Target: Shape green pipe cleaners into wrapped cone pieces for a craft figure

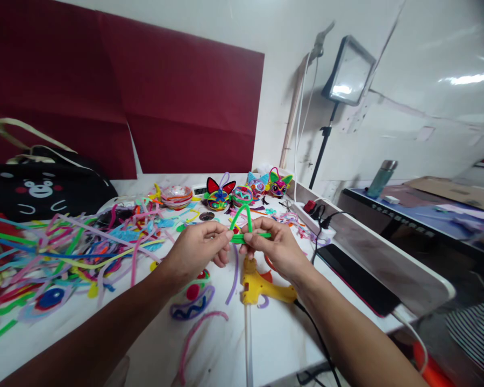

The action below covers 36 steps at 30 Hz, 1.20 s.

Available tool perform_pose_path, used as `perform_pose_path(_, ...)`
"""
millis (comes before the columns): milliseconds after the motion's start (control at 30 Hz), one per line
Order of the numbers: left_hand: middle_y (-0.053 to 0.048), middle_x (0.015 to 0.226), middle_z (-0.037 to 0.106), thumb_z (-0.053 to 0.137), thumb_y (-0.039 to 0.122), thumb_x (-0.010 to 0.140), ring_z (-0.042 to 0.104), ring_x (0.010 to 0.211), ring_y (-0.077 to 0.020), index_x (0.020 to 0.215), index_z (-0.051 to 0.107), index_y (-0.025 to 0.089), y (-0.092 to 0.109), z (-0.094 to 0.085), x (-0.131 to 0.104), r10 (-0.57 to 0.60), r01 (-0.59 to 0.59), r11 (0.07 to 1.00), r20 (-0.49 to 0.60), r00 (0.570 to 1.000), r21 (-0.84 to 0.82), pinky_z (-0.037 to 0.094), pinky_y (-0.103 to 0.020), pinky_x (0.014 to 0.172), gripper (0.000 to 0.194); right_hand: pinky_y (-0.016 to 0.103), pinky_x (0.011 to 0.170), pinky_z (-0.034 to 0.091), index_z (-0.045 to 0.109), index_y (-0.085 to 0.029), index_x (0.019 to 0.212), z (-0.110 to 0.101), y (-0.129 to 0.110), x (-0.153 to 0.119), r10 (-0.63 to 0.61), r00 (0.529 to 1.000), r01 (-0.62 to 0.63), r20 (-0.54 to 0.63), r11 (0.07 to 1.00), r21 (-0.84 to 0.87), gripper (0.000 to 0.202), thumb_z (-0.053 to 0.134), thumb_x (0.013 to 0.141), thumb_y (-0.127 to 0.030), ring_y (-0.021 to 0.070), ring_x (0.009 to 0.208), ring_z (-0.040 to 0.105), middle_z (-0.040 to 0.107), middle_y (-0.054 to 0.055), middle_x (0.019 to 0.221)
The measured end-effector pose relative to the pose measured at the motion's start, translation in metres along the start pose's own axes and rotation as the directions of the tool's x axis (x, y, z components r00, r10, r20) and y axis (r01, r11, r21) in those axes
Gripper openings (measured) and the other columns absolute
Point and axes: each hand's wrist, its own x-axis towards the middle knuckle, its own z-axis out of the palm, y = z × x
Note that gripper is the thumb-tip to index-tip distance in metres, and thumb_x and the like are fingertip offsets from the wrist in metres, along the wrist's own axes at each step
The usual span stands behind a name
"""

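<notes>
A green pipe cleaner [248, 216], bent into a pointed loop with a straight base, is held up over the table between both hands. My left hand [204, 243] pinches its left corner between thumb and forefinger. At the right corner my right hand [271, 243] grips the base, and a short green end sticks out past its fingers. Just below lies a yellow glue gun [262, 287] with a clear glue stick [248, 344] in its back. A purple pipe cleaner [233, 277] and a round piece with a red pompom [192, 292] lie beneath my left hand.
Many loose pipe cleaners [100, 252] heap on the left, before a black bag [40, 188]. Several decorated cat-ear balls [219, 194] stand at the back. On the right are a phone [357, 277], a power strip [312, 217] and the table's raised edge [387, 247].
</notes>
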Motion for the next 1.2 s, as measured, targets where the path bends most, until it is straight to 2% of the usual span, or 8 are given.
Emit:
perform_pose_path(200, 0.001, 0.052, 0.062, 0.06, 0.034, 0.081, 0.06, 0.046, -0.0109, 0.068, 0.058, 0.016, -0.001, 0.001, 0.001, -0.021, 0.021, 0.999, -0.015, 1.0, -0.033, 0.05, -0.021, 0.048, 0.023, 0.024, 0.052, 0.046, 0.06, -0.017, 0.077, 0.001, -0.001, 0.0, 0.015, 1.0, -0.015, -0.015, 1.0, 0.002, 0.024, 0.075, 0.065, -0.031, 0.0116, 0.052, 0.059, 0.065, -0.001, 0.06)
perform_pose_path(367, 0.001, 0.056, 0.063, 0.06, 0.034, 0.081, 0.062, 0.05, -0.0124, 0.074, 0.059, 0.015, -0.001, -0.001, 0.0, 0.035, -0.035, 0.999, -0.076, 0.997, -0.001, 0.053, -0.023, 0.051, 0.02, 0.023, 0.05, 0.045, 0.059, -0.016, 0.072, -0.002, 0.0, 0.002, 0.032, 0.999, -0.032, -0.017, 0.999, -0.022, 0.025, 0.072, 0.07, -0.037, 0.0115, 0.049, 0.058, 0.064, 0.0, 0.056)
perform_pose_path(467, 0.0, 0.06, 0.065, 0.061, 0.034, 0.081, 0.063, 0.052, -0.0136, 0.078, 0.059, 0.015, -0.001, -0.001, -0.001, 0.087, -0.083, 0.996, -0.12, 0.989, 0.036, 0.054, -0.025, 0.052, 0.02, 0.021, 0.046, 0.043, 0.06, -0.016, 0.071, -0.004, 0.001, 0.002, 0.081, 0.997, -0.082, -0.014, 0.996, -0.037, 0.027, 0.067, 0.074, -0.041, 0.0114, 0.048, 0.058, 0.066, 0.002, 0.06)
perform_pose_path(600, 0.0, 0.061, 0.065, 0.061, 0.035, 0.081, 0.065, 0.053, -0.0148, 0.084, 0.06, 0.015, 0.0, 0.0, -0.001, 0.145, -0.132, 0.987, -0.151, 0.978, 0.091, 0.055, -0.026, 0.052, 0.02, 0.019, 0.04, 0.038, 0.062, -0.014, 0.065, -0.006, 0.003, 0.003, 0.117, 0.993, -0.115, 0.035, 0.992, -0.054, 0.035, 0.061, 0.079, -0.045, 0.0079, 0.039, 0.05, 0.063, 0.002, 0.053)
perform_pose_path(700, 0.0, 0.061, 0.065, 0.061, 0.034, 0.081, 0.065, 0.054, -0.015, 0.082, 0.061, 0.015, 0.001, 0.002, -0.001, 0.161, -0.144, 0.983, -0.159, 0.974, 0.114, 0.055, -0.025, 0.053, 0.019, 0.019, 0.038, 0.036, 0.062, -0.013, 0.064, -0.007, 0.004, 0.004, 0.128, 0.991, -0.128, 0.046, 0.992, -0.005, 0.034, 0.064, 0.077, -0.044, 0.0064, 0.036, 0.046, 0.064, 0.002, 0.053)
perform_pose_path(867, -0.001, 0.062, 0.066, 0.062, 0.037, 0.08, 0.065, 0.053, -0.0152, 0.08, 0.061, 0.015, -0.002, 0.003, 0.001, 0.109, -0.098, 0.992, -0.155, 0.982, 0.077, 0.055, -0.026, 0.053, 0.022, 0.018, 0.041, 0.04, 0.064, -0.014, 0.071, -0.005, 0.003, 0.005, 0.137, 0.991, -0.137, -0.002, 0.989, 0.046, 0.029, 0.071, 0.07, -0.041, 0.0069, 0.04, 0.052, 0.068, 0.002, 0.059)
perform_pose_path(1033, -0.001, 0.054, 0.063, 0.058, 0.044, 0.082, 0.063, 0.049, -0.0145, 0.07, 0.06, 0.016, -0.009, 0.0, 0.003, 0.045, -0.036, 0.996, -0.107, 0.993, 0.081, 0.054, -0.025, 0.051, 0.03, 0.018, 0.042, 0.041, 0.063, -0.014, 0.071, -0.004, 0.004, 0.005, 0.096, 0.995, -0.096, -0.001, 0.995, 0.018, 0.031, 0.07, 0.072, -0.044, 0.0069, 0.042, 0.052, 0.069, 0.003, 0.062)
perform_pose_path(1200, 0.001, 0.051, 0.06, 0.058, 0.04, 0.082, 0.059, 0.045, -0.012, 0.067, 0.057, 0.016, -0.006, 0.002, 0.003, 0.016, -0.014, 1.0, -0.108, 0.994, 0.019, 0.05, -0.022, 0.047, 0.028, 0.019, 0.042, 0.04, 0.063, -0.014, 0.07, -0.003, 0.006, 0.004, 0.061, 0.998, -0.061, -0.011, 0.997, -0.039, 0.034, 0.069, 0.073, -0.047, 0.0069, 0.042, 0.051, 0.066, 0.001, 0.058)
